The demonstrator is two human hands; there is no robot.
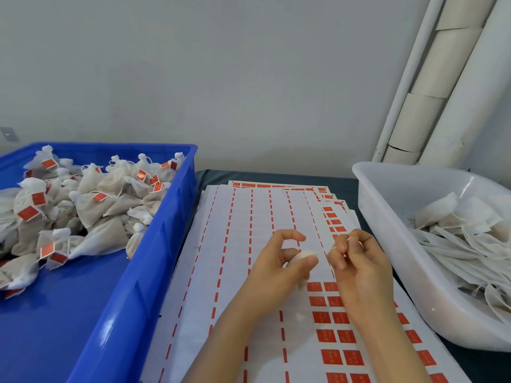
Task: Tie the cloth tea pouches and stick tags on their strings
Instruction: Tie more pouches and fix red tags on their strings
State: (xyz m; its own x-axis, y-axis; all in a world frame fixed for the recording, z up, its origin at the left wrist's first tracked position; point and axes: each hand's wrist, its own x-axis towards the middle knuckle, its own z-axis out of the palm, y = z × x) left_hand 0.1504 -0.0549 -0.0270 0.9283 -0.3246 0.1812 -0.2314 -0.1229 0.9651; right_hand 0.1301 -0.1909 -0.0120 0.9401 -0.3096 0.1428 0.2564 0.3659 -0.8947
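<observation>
Now, LH (275, 269) grips gauzy pouch (304, 255), RH (359, 269) string (334, 247)

I'm in a small hand-packing workshop. On my left a blue plastic crate (154, 244) is heaped with tied, tagged tea pouches (91, 205). On my right a white plastic tub (387, 217) holds a batch of flat, untied ones (453, 217). Stacked sheets of red sticker tags (243, 217) cover the dark desk (276, 176) between them. Behind is a bare grey wall (221, 78), with white pipes (470, 100), one wrapped in lagging, running up the corner.
</observation>
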